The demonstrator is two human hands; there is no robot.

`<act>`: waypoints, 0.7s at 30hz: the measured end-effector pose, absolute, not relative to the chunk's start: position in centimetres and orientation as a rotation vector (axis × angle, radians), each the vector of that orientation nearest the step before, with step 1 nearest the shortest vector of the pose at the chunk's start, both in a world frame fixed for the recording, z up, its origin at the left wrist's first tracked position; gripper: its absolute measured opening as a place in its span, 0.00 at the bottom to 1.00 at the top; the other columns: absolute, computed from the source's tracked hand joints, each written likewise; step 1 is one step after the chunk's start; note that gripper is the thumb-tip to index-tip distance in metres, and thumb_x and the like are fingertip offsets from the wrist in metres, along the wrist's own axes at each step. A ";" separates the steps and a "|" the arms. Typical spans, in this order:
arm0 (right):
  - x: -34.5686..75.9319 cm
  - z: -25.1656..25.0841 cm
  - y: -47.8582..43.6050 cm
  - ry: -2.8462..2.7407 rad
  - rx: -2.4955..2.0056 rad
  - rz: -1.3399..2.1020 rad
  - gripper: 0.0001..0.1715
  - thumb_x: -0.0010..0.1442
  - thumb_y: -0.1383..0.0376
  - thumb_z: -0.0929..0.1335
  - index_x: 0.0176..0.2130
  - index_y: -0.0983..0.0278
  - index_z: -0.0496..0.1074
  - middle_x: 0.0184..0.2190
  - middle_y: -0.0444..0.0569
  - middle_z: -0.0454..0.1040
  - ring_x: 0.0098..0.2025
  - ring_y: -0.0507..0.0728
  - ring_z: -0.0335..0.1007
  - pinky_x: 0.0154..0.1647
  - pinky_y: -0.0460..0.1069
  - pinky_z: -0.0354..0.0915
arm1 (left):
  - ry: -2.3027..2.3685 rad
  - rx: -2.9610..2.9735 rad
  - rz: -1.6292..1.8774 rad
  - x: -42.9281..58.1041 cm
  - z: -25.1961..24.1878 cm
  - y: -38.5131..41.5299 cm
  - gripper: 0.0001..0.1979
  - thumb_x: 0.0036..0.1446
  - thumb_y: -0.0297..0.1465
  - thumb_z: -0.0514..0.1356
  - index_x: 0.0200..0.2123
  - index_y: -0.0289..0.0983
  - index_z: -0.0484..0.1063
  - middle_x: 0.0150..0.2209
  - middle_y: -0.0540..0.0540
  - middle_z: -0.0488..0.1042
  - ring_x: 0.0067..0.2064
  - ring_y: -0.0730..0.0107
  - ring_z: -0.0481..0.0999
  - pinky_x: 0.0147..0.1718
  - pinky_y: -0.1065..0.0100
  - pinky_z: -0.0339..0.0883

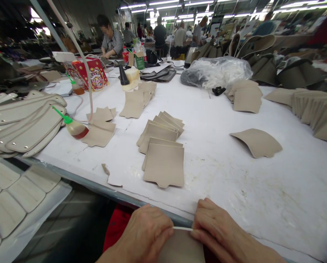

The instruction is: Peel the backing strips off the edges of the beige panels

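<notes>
Both my hands are at the bottom edge of the view, just in front of the table's metal edge (103,188). My left hand (144,233) and my right hand (220,233) are closed, each pinching one side of the top edge of a beige leather piece (181,248) held between them. Its thin pale rim shows between my thumbs. On the white table (234,182) right ahead lies a fanned stack of similar beige pieces (163,153).
A glue bottle with a green nozzle (74,126) lies left, beside long beige straps (23,124). A single curved piece (258,142) rests right, more stacks (316,113) beyond. A plastic bag (215,71) and a red box (90,73) sit farther back. People work in the background.
</notes>
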State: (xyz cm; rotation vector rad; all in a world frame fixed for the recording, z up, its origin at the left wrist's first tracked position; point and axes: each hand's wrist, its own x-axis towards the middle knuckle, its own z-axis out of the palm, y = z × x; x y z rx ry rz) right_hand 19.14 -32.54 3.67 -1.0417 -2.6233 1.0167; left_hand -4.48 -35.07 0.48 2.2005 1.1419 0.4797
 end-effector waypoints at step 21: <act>19.1 4.9 -32.6 -2.804 -1.141 0.895 0.13 0.69 0.71 0.62 0.33 0.62 0.70 0.34 0.49 0.75 0.36 0.59 0.70 0.37 0.51 0.66 | 1.067 2.284 0.617 -5.6 -0.6 -34.8 0.19 0.71 0.36 0.44 0.31 0.38 0.69 0.26 0.49 0.73 0.29 0.69 0.69 0.33 0.67 0.56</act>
